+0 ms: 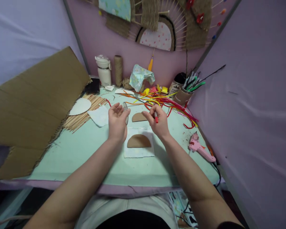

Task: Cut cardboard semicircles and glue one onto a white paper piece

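My left hand (116, 122) grips a clear, round, flat-looking thing (126, 118), seen almost edge-on; I cannot make out its kind. A red-ended pen (156, 118) is in my right hand (160, 122), its red end pointing down towards me. Below and between the hands, a brown cardboard half circle (139, 141) lies on a white square of cloth or paper (139, 153), straight edge towards me. A second cardboard half circle (137, 117) rests farther back, partly covered by my right hand.
Thin wooden sticks (77, 119), a white oval piece (81, 106) and a big cardboard sheet (38, 105) are left. Coloured pipe cleaners (166, 103) lie behind the hands. A pink glue gun (200, 148) is right, pen-filled cans (182, 95) behind it. A white bottle (104, 71) stands back left.
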Demonstrator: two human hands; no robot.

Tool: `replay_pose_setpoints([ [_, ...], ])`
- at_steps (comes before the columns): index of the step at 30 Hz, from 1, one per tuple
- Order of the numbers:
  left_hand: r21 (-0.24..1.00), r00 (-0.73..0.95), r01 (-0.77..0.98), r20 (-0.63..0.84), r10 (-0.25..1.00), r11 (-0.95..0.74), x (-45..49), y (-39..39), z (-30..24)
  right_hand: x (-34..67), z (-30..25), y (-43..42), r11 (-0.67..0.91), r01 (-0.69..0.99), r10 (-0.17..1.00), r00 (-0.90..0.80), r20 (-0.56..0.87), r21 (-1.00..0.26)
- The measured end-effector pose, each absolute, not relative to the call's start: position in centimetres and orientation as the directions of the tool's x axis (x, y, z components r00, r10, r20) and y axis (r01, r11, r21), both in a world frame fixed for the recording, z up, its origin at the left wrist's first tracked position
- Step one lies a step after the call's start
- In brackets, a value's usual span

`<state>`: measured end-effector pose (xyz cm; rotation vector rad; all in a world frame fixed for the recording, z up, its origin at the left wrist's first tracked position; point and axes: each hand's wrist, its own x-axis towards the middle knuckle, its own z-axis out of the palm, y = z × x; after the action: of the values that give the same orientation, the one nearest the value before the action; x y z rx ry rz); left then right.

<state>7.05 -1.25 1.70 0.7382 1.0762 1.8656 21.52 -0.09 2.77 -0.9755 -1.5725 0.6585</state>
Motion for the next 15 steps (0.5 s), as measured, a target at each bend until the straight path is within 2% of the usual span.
replay_pose_setpoints([
  [2, 0.874, -0.469, -0.438, -0.024, 0.883, -0.209, 7.5, 0.0, 1.0, 21.2, 1.6, 0.2, 0.477, 0.245, 0.878, -0.085, 0.471, -0.844],
  [5, 0.870, -0.434, -0.478, -0.114, 0.894, -0.121, 7.8, 0.7, -0.4, 20.8, -0.2, 0.0, 0.429, 0.164, 0.894, -0.219, 0.391, -0.888],
  [8, 0.882, -0.411, -0.453, -0.075, 0.908, -0.132, 7.8, 0.7, -1.2, 20.4, -1.2, -0.3, 0.404, 0.131, 0.890, -0.286, 0.356, -0.905],
  [15, 0.918, -0.415, -0.372, -0.029, 0.910, -0.140, 8.1, 0.1, -1.8, 19.3, -1.8, -0.6, 0.377, 0.128, 0.907, -0.251, 0.338, -0.917],
])
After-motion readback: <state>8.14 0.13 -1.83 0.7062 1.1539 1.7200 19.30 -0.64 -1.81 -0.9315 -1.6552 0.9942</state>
